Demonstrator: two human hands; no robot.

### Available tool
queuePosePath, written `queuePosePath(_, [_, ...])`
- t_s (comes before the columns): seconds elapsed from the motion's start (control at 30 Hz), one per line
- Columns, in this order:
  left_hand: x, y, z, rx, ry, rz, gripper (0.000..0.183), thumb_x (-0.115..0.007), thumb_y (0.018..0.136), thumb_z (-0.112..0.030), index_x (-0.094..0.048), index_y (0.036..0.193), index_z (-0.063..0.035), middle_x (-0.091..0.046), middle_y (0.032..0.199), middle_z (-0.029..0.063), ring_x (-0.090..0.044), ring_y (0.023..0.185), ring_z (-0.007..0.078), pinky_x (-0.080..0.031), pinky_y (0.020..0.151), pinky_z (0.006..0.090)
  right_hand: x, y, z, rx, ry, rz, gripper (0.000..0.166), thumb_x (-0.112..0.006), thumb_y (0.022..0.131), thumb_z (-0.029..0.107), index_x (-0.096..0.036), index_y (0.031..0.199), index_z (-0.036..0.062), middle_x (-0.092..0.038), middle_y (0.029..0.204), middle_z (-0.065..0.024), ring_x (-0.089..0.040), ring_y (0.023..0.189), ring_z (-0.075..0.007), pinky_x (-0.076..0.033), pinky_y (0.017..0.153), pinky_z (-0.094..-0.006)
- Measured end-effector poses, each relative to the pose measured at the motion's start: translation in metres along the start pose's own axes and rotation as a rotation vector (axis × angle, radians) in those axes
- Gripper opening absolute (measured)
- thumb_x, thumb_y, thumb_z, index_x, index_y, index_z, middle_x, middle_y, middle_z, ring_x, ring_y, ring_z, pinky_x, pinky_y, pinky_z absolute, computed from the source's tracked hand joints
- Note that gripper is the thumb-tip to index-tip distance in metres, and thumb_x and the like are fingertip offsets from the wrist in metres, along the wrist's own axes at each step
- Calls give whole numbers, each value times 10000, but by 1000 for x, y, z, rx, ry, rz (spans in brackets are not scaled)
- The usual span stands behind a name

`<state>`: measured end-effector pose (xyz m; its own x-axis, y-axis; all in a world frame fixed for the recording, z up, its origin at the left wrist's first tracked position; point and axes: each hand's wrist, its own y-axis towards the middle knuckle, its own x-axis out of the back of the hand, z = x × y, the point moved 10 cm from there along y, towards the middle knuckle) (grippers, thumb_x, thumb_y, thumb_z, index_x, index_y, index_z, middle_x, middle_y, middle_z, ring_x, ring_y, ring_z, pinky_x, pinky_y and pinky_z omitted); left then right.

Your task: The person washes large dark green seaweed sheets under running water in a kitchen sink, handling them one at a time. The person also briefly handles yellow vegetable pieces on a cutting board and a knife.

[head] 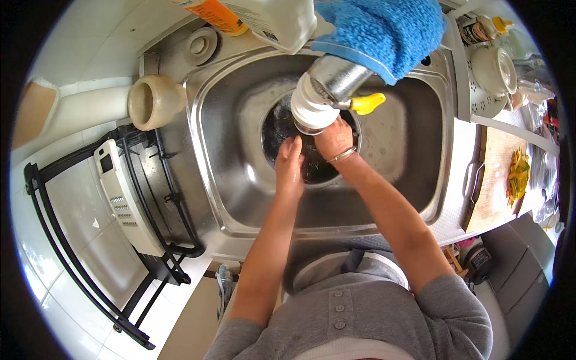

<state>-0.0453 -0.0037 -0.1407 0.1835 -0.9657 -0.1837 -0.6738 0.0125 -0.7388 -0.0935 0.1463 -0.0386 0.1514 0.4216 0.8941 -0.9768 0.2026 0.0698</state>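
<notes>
Both my hands are inside a stainless steel sink [405,180], at a round dark pan or bowl [276,130] that sits in the basin. My left hand [290,164] is at the dark vessel's near left part, with its thumb pointing up and its fingers close together. My right hand [334,137], with a metal bracelet at the wrist, reaches in at the right, its fingertips hidden under the white faucet end [310,105]. What either hand grips is unclear. The faucet [339,78] has a yellow lever [368,104], and a blue towel [382,33] hangs over it.
A stone-like pot [146,102] and a black rack [171,198] with a white grater [128,198] stand left. Bottles [279,22] are behind the sink. To the right are a wooden cutting board [492,175] with yellow-green scraps [518,175] and a white lidded pot [492,72].
</notes>
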Motion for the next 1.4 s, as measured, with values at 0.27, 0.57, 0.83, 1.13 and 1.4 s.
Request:
queuePosePath(0.27, [-58, -50, -26, 350, -660, 375, 469, -427, 826, -509, -506, 992, -78, -549, 936, 20, -521, 882, 171, -394, 875, 424, -30, -77, 71, -11, 624, 303, 562, -366, 848, 385, -405, 1166, -77, -353, 1259, -241, -318, 1189, -341, -214, 997, -417])
queuePosePath(0.57, [-54, -41, -14, 242, -658, 536, 480, -404, 849, -452, -428, 1168, -94, -465, 1156, 43, -456, 1055, 207, -363, 917, 369, -6, -62, 74, -32, 407, 220, 665, -369, 838, 481, -336, 1206, -71, -343, 1237, -262, -312, 1179, -357, -230, 977, -445])
queuePosePath(0.83, [-14, -41, -23, 245, -468, 258, 323, -440, 817, -130, -480, 1120, -25, -532, 1118, 74, -477, 1063, 242, -351, 933, 384, -125, -42, -35, -831, 1546, 364, 572, -352, 875, 448, -461, 1142, -47, -484, 1174, -183, -467, 1076, -285, -330, 944, -381])
queuePosePath(1.13, [22, -15, -27, 211, -392, 142, 319, -500, 755, -93, -506, 1070, -46, -545, 1068, 76, -489, 1031, 247, -349, 924, 391, -135, -53, -72, -1111, 1571, 319, 268, -454, 856, 200, -502, 1054, 26, -557, 1040, -127, -527, 946, -245, -392, 852, -318])
queuePosePath(1.4, [-30, -2, -1, 257, -741, 521, 301, -464, 858, -366, -542, 916, -81, -564, 847, 41, -530, 812, 190, -431, 815, 378, -50, -61, 65, 86, 653, 250, 515, -359, 860, 400, -405, 1209, 23, -389, 1257, -164, -336, 1194, -306, -252, 982, -412])
